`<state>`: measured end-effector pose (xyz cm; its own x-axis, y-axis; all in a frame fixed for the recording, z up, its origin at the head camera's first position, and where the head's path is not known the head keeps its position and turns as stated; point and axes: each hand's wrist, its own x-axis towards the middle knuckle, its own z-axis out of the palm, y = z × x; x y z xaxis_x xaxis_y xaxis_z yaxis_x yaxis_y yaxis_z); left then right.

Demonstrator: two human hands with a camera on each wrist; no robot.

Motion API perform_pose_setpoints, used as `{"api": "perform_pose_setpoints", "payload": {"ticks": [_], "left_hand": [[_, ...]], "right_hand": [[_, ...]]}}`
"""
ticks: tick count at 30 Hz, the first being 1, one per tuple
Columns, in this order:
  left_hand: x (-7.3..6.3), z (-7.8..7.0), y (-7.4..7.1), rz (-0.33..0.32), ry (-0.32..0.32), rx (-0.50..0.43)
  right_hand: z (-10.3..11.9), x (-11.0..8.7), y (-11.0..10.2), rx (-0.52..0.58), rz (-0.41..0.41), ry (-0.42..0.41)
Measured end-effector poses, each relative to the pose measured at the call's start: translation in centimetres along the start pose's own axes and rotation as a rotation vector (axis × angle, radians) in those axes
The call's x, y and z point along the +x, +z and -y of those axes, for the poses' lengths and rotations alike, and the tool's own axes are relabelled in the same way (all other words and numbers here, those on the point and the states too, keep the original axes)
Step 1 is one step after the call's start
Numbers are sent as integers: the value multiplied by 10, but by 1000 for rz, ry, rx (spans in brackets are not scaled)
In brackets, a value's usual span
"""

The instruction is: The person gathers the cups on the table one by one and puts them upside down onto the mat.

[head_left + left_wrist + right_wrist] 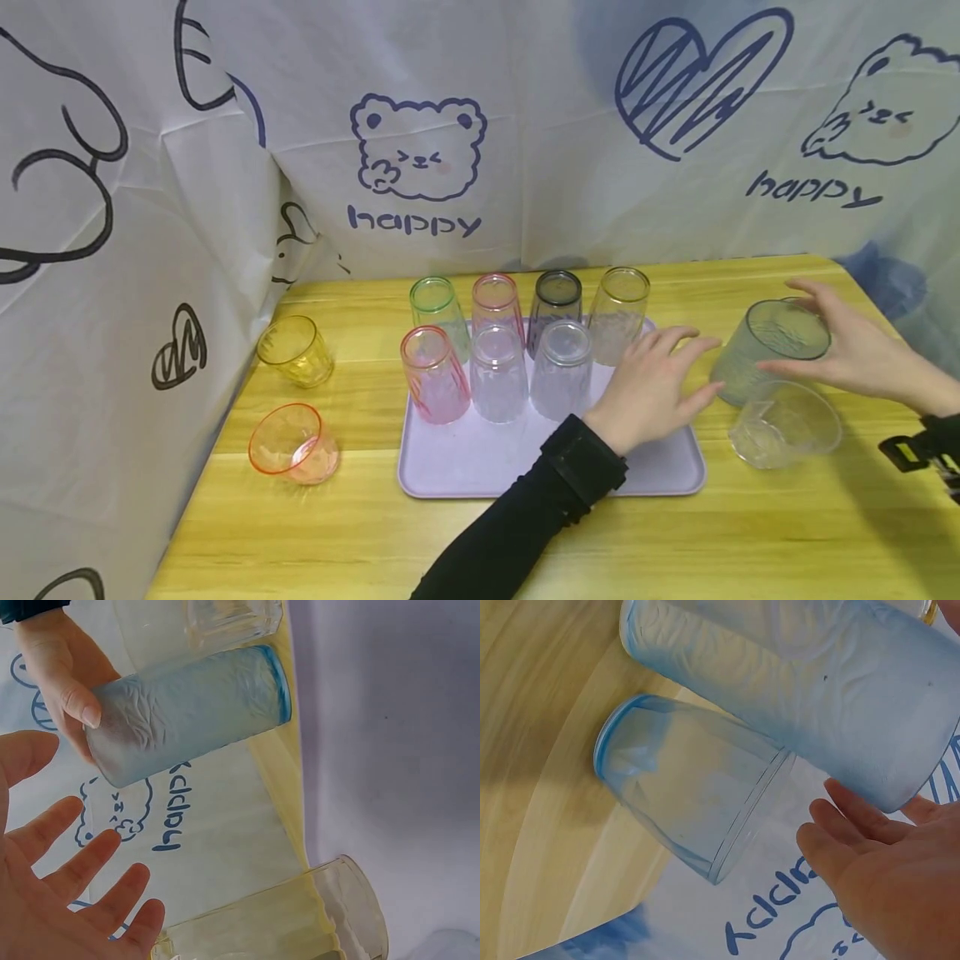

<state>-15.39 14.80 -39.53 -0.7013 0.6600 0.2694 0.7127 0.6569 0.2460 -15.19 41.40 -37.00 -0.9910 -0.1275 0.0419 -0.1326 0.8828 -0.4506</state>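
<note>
- Right hand: grip curled around a tall, blue-tinted, textured glass, mouth up, at the counter's right side.
- Left hand: grip wide, fingers spread, near that glass.
- Crowding it: a clear glass tumbler in front; a shorter blue-tinted glass beside it, seen from the right wrist.
- Leftward: a pale purple rectangular tray, seven upside-down glasses, black sleeve crossing its front.
- Far left: yellow and orange-rimmed tumblers.

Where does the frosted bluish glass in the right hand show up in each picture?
Head: the frosted bluish glass is at the right, mid-height.
Left wrist: upper left.
Right wrist: upper right, above another glass.
Shared landmark: the right hand, gripping it.
</note>
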Motion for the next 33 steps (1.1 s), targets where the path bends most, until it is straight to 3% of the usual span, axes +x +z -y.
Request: {"api": "perform_pose_setpoints", "payload": {"ticks": [16,25,33], "left_hand": [[-2,0,6,18,-1,2],[-3,0,6,11,6,9],[-5,3,6,12,-2,-10]], "right_hand": [[7,12,4,25,29,-160],[6,15,8,-91,-34,-282],[7,13,10,-91,-52,-249]]}}
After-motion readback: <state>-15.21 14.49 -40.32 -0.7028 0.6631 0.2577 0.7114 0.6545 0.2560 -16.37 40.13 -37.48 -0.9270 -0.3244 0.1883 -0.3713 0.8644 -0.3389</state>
